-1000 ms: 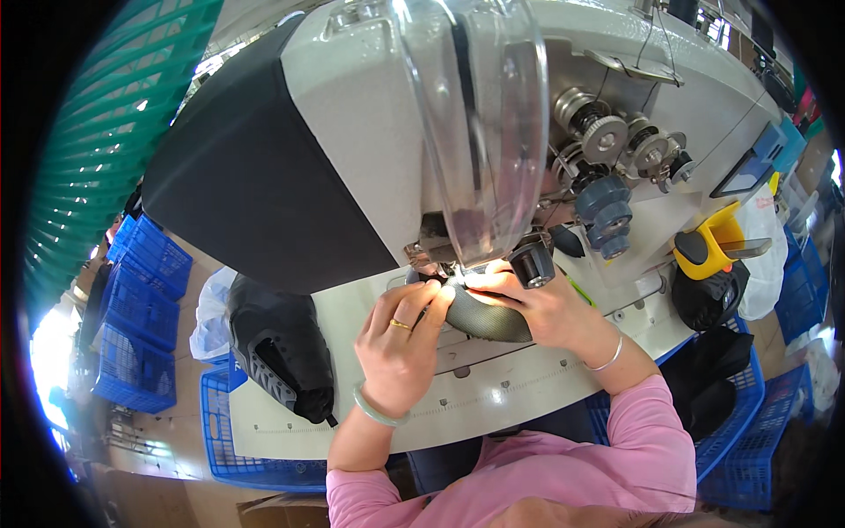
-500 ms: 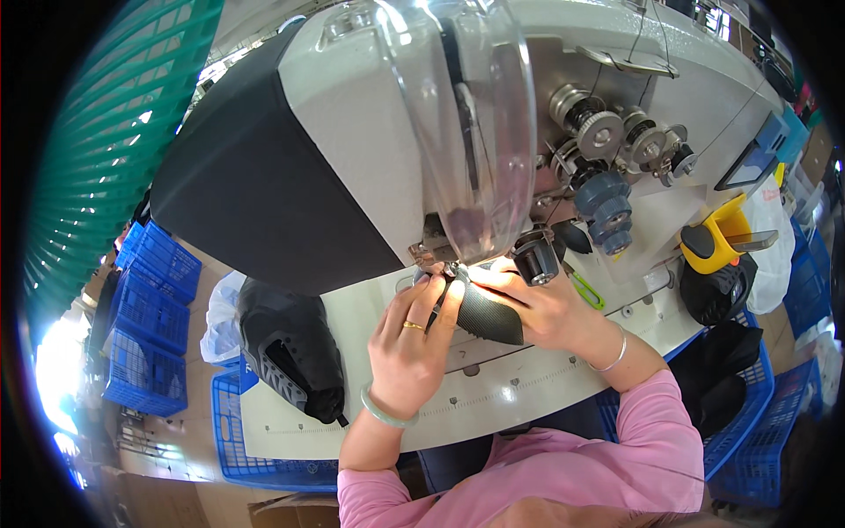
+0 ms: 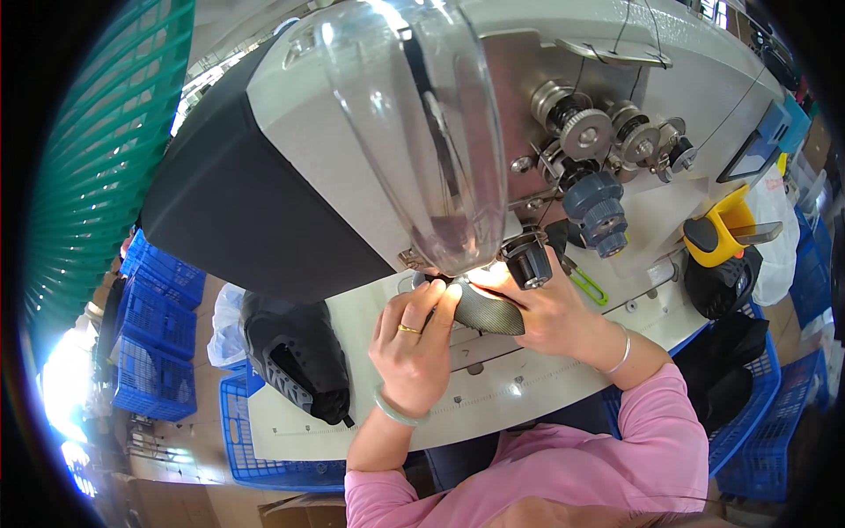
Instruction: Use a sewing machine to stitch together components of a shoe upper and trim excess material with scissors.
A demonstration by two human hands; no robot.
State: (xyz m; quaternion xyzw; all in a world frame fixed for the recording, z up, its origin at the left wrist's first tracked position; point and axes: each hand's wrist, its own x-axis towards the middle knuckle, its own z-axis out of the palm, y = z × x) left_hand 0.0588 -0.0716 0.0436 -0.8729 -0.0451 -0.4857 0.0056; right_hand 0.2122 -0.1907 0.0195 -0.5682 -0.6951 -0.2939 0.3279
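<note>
Blue crates (image 3: 157,383) line the tiled floor off to my left, green slats (image 3: 114,158) curve overhead, and here's the pale bench (image 3: 546,384), its near edge bowing across in front of me. Right above the action looms the big sewing machine (image 3: 326,141), clear guard (image 3: 422,150) down its front, silver tension dials (image 3: 585,134) stacked to the right. And there's the grey mesh piece (image 3: 489,315), on the bench right under the machine's head, bright light on its far edge! My left hand (image 3: 411,348), gold ring on, has its grip pressed together, fingertips and thumb pinching the mesh at its left end. My right hand (image 3: 559,312) comes in from the other side, fingers stretched along the far edge, lit up white; the thumb is hard to make out, so I can't tell whether that grip is pinching. Well to my left lies a dark shoe upper (image 3: 295,361). Beyond my right hand, green-handled snips (image 3: 585,286), and further right a yellow holder (image 3: 715,233) above a black bundle (image 3: 722,280)!
</note>
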